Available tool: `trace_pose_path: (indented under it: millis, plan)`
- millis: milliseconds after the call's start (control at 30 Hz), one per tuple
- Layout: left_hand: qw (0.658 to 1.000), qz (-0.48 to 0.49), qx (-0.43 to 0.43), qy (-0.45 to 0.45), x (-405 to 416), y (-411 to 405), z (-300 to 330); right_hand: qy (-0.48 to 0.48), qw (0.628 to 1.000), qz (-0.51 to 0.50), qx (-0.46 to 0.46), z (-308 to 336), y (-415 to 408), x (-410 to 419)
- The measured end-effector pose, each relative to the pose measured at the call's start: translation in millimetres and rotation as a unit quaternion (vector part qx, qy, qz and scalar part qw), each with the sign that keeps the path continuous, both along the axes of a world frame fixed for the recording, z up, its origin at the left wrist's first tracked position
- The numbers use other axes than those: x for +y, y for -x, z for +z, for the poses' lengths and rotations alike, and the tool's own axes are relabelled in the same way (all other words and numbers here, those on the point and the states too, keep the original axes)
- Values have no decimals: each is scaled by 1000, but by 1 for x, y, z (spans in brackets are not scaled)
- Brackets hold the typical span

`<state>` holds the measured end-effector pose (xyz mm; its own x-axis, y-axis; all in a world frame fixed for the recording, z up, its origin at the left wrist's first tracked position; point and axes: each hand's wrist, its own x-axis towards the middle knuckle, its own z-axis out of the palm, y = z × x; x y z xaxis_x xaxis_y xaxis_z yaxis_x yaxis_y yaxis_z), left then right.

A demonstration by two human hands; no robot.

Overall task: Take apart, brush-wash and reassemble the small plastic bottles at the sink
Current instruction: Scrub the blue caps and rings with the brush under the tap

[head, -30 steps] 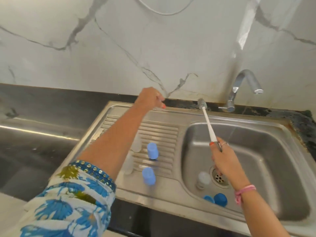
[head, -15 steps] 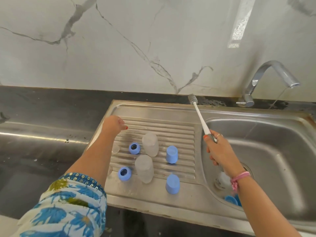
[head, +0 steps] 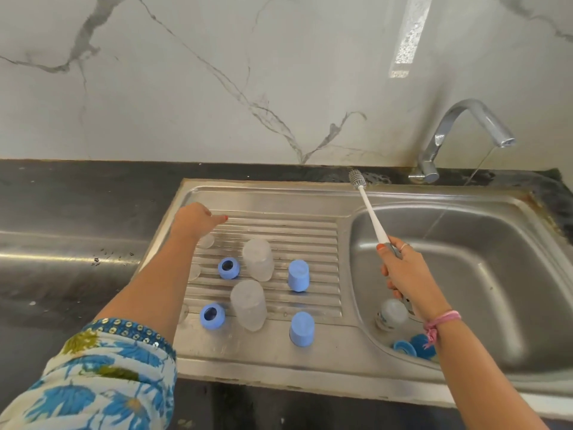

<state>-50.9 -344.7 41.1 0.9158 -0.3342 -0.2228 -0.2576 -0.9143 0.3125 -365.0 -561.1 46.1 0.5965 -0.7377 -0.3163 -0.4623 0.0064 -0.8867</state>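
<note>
Left hand nearest the drained bottle parts

Our left hand, fingers loosely curled and holding nothing, hung over the steel drainboard's far left corner; the frosted plastic bottles stood upright just nearer us, while our right hand gripped the white bottle brush.

Steel drainboard carries frosted bottles; blue caps.

Single head-worn wide-angle view, looking forward and steeply down from above the near edge of the steel sink. Faces the marble wall at 12 o'clock. Close range: both forearms enter from 6 o'clock. Drainboard sits centre frame, basin toward 3 o'clock, tap at 2 o'clock. Frame edges bow from lens distortion.
</note>
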Motion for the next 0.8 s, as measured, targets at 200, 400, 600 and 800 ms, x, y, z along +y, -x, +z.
trace_pose_path:
  millis: [200,400,600,800]
  plan:
    - [996,-45,-56,57,-54,30,29,-7,999,-41,-14,-3,43,-24]
    - [985,-108,-70,110,-128,91,53,-2,998,-55,-11,-11,95,-61]
    - [973,-188,-47,126,-202,190,37,-13,999,-3,45,-24,147,-108]
    - [966,-255,30,29,-254,275,-19,-17,994,73,76,-33,187,-144]
